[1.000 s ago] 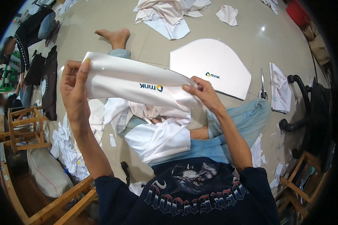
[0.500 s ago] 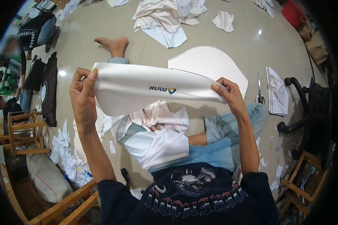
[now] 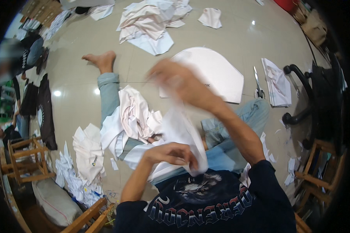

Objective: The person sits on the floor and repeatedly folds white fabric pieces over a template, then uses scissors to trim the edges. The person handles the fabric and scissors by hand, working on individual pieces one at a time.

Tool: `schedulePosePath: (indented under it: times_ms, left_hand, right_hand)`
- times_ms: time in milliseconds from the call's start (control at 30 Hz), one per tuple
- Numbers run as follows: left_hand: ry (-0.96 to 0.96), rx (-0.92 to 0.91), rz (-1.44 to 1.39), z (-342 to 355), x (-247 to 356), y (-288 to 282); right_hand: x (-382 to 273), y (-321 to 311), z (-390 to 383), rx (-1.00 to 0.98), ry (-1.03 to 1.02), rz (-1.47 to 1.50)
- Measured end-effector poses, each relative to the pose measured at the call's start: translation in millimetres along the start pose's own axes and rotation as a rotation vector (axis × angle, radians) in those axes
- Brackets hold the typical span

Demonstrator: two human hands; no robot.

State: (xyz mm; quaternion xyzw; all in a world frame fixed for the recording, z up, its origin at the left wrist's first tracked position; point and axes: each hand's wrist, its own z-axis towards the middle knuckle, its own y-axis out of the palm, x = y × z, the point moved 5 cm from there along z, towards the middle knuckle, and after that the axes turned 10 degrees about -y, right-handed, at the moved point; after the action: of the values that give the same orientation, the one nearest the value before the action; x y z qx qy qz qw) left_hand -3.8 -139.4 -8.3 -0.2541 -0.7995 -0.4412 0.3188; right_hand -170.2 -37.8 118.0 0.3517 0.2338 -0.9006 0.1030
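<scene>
Over the lap, left hand pinches one white cloth, right hand too blurred.

Matt cloth, glossy tiled floor.

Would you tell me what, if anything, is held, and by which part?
The left hand appears to hold a white cloth near its lower end; blur hides whether the right hand holds it.

Before you, a white fabric piece, blurred and softly creased, trails lengthwise over your light-blue jeans.
</scene>
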Motion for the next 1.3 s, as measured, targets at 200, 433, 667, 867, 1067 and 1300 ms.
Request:
schedulePosePath:
  times_ms: [200,433,667,867,1067,1300]
  left_hand:
    - [-0.315,0.157,0.082,42.1,-51.5,-28.4]
    - [-0.296,0.499,0.11,-35.6,-64.4,-86.0]
    - [-0.25,0.709,-0.03,-70.2,-81.5,-107.2]
    - [0.018,0.886,-0.546,-76.3,-104.3,-99.4]
    - [0.94,0.654,-1.252,-39.7,-58.0,-73.4]
    - [0.987,0.432,-0.823,-25.8,46.5,-59.2]
  right_hand:
    - [-103.4,133.5,-15.7,-0.291,-0.471,0.106]
    - [-75.4,42.3,-99.6,0.038,0.03,0.561]
    - [19.4,64.9,-144.3,0.857,0.893,1.335]
    - [19.4,8.1,-138.8,0.936,0.75,1.053]
    - [-19.0,-82.3,-172.8,1.024,0.561,0.701]
    - [-33.6,-141.3,-177.8,0.894,0.483,0.39]
